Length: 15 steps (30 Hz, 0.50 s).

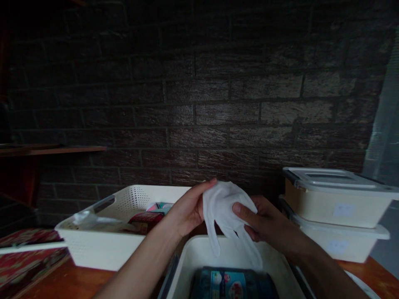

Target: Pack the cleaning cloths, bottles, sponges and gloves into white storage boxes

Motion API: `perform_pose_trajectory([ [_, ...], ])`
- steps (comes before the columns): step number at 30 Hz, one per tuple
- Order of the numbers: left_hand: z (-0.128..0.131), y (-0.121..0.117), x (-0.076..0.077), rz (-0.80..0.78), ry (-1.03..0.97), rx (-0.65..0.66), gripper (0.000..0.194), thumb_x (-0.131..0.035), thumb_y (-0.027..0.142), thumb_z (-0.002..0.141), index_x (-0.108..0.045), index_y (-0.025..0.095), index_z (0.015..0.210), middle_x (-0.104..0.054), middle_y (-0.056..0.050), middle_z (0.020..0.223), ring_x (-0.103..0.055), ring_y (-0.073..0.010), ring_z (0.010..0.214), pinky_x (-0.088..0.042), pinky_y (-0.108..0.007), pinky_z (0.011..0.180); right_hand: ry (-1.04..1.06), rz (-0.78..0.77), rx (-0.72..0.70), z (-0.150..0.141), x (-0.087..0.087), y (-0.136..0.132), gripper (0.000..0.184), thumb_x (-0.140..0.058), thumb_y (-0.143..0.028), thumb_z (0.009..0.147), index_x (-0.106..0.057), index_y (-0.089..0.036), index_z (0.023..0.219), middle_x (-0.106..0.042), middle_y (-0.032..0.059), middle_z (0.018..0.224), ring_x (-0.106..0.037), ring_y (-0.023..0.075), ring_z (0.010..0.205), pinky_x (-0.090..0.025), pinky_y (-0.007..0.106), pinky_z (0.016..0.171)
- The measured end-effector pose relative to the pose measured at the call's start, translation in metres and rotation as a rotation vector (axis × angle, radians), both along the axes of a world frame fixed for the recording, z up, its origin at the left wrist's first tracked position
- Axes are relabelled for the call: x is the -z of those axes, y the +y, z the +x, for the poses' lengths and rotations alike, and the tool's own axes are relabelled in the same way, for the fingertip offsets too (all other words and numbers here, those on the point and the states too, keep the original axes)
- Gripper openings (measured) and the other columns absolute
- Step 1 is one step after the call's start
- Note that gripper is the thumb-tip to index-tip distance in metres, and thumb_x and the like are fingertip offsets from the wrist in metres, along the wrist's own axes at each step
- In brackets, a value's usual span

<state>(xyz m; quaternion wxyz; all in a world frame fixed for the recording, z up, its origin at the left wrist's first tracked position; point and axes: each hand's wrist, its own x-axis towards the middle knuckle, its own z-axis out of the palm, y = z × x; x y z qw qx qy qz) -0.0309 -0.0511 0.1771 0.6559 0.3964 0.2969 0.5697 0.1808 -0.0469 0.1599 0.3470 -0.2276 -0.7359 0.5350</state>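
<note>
A white glove (229,207) hangs between my two hands, its limp fingers drooping downward; whether it is one glove or a pair I cannot tell. My left hand (190,207) grips its left edge, with the thumb on top and the other fingers partly hidden. On the right side, my right hand (260,218) pinches the cloth between thumb and fingers. Below them stands an open cream bin (199,249), and the glove's fingertips dangle over it. Inside that bin lies a dark package with a blue label (229,284).
To the left is a white perforated basket (102,249) holding a red package (146,220) and clear plastic (93,220). Two lidded boxes (336,207) are stacked on the right. A dark brick wall (199,104) rises behind; a wooden shelf (52,150) juts out at left.
</note>
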Motion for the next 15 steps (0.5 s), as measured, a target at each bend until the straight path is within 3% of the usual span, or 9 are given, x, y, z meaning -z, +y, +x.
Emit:
perform_pose_trajectory([
  [4, 0.003, 0.0, -0.001, 0.086, -0.131, -0.124, 0.017, -0.06, 0.014, 0.087, -0.073, 0.006, 0.094, -0.077, -0.012, 0.087, -0.072, -0.0185, 0.073, -0.06, -0.028, 0.073, 0.009, -0.04, -0.044, 0.002, 0.002, 0.005, 0.049, -0.052, -0.06, 0.098, -0.057, -0.017, 0.077, -0.048, -0.0033, 0.063, -0.035, 0.0078, 0.055, -0.025, 0.021, 0.052],
  [7, 0.005, 0.001, -0.002, 0.144, -0.156, -0.251, 0.016, -0.064, 0.021, 0.087, -0.072, 0.009, 0.095, -0.076, -0.009, 0.087, -0.07, -0.0174, 0.072, -0.059, -0.026, 0.069, 0.035, -0.037, -0.067, 0.002, 0.004, 0.011, 0.057, -0.045, -0.06, 0.1, -0.057, -0.015, 0.067, -0.052, -0.0006, 0.063, -0.035, 0.0076, 0.053, -0.025, 0.022, 0.051],
  [11, 0.005, 0.005, 0.001, 0.302, -0.041, -0.449, 0.024, -0.078, 0.031, 0.083, -0.071, 0.012, 0.096, -0.073, -0.004, 0.081, -0.066, -0.0133, 0.067, -0.054, -0.02, 0.061, -0.007, 0.046, -0.081, 0.0, 0.007, 0.019, 0.069, -0.039, -0.061, 0.102, -0.064, -0.012, 0.06, -0.047, -0.0009, 0.047, -0.033, 0.0066, 0.04, -0.022, 0.022, 0.041],
  [15, 0.0, 0.008, 0.001, 0.446, -0.037, -0.616, 0.025, -0.078, 0.036, 0.083, -0.069, 0.014, 0.092, -0.068, 0.0, 0.074, -0.06, -0.0102, 0.058, -0.05, -0.019, 0.058, 0.058, -0.068, -0.019, -0.001, 0.011, 0.024, 0.059, -0.047, -0.063, 0.099, -0.065, -0.014, 0.071, -0.061, 0.0016, 0.05, -0.039, 0.0074, 0.034, -0.025, 0.02, 0.035],
])
